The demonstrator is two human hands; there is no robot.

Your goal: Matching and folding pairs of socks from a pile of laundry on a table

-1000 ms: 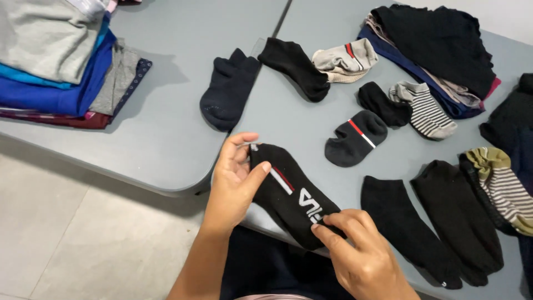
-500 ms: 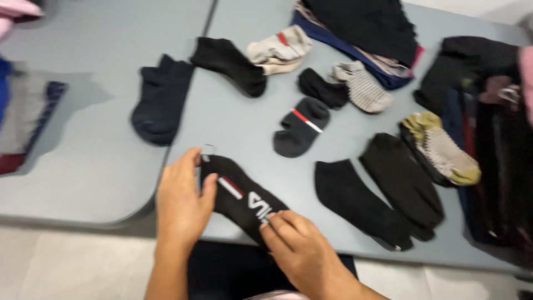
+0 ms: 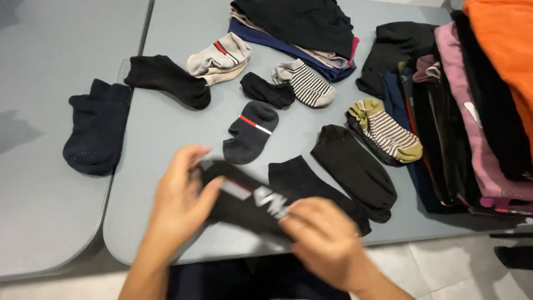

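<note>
Both my hands hold one black ankle sock with white lettering and a red and white stripe [image 3: 244,203] near the front edge of the grey table [image 3: 166,133]. My left hand [image 3: 180,203] grips its cuff end. My right hand [image 3: 325,241] grips the toe end. Both hands are blurred. Just beyond them lies a matching black sock with a red and white stripe [image 3: 250,130], folded. Two plain black socks [image 3: 302,180] [image 3: 355,169] lie flat to the right of the held sock.
More socks lie further back: a dark navy pair [image 3: 94,133], a black one [image 3: 166,80], a beige one [image 3: 219,58], a small black one [image 3: 266,90], striped ones [image 3: 305,83] [image 3: 388,133]. Folded clothes are stacked at the back [image 3: 300,25] and right [image 3: 477,100]. A second table [image 3: 50,61] adjoins on the left.
The view has swung right, bringing the right-hand clothes stack into sight and losing the left stack. My hands still hold the lettered sock, now lower over the table's front edge.
</note>
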